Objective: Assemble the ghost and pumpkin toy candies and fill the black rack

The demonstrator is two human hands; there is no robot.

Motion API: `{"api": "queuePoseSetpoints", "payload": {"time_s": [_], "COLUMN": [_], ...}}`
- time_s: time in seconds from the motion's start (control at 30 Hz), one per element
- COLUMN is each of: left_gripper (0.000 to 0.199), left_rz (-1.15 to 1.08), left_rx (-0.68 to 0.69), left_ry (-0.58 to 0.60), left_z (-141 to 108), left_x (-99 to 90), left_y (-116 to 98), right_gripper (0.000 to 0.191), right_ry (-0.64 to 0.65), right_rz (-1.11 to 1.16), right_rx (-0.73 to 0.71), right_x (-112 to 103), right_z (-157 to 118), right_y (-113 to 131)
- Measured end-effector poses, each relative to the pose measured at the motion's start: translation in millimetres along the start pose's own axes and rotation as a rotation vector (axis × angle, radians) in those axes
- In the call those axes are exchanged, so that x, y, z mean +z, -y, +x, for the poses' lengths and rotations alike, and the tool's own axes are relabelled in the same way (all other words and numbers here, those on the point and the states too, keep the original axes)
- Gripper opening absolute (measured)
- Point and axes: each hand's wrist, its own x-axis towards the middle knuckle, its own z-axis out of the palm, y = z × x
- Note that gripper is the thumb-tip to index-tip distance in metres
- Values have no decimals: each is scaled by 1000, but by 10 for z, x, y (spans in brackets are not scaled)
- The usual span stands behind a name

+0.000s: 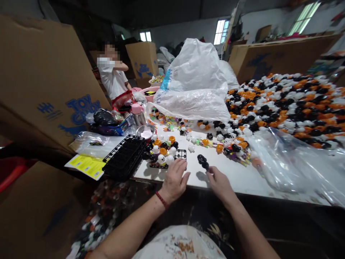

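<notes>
Near the front edge of the white table (237, 181), my left hand (174, 180) rests beside a black grid tray (182, 154). Its fingers are slightly bent and apart, over the tray's right part, and nothing shows in them. White, orange and black round pieces (161, 150) fill most of this tray. My right hand (217, 181) pinches the lower end of a black piece (202, 161) with rounded lobes, which is held up above the table, right of the tray.
Stacked black trays (124, 156) lie at the left, with a yellow sheet (87, 166) beside them. Behind are a pink-lidded bottle (138, 114), a metal bowl (146, 132) and a large white bag (194, 79). Colourful pieces (291, 104) are heaped at the right. A person (114, 81) is at back left.
</notes>
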Motion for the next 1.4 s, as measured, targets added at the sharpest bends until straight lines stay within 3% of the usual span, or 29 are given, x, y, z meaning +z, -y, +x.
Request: {"api": "queuePoseSetpoints", "payload": {"time_s": [0.1,0.2,0.4,0.53,0.63,0.77,0.87,0.97,1.2,1.4], "left_gripper": [37,38,30,34,40,42,43,46,54,55], "left_rz": [96,256,456,445,413,382,349,298,183,147], "left_rx": [131,239,307,343,359,385,393,404,213,184], "left_ry": [60,165,385,410,422,467,459,444,433,452], "left_z": [372,739,1041,1061,1063,1065,1052,1024,990,1002], "left_x": [-380,-569,-451,-434,-475,-495,-488,-478,-460,-479], "left_y": [73,224,548,662,690,709,735,775,811,793], "right_gripper": [22,24,35,34,34,29,28,25,10,8], "right_ry": [14,-8,-112,-54,12,28,17,84,104,107], "right_rz": [272,478,655,720,757,631,566,591,317,187], "right_rx": [9,33,0,-10,1,-57,-107,-133,-253,-276], "right_x": [151,400,886,1047,1078,1029,975,927,860,877], "right_z": [39,196,603,704,700,686,661,598,492,518], "right_y": [153,291,575,614,572,533,548,592,649,627]}}
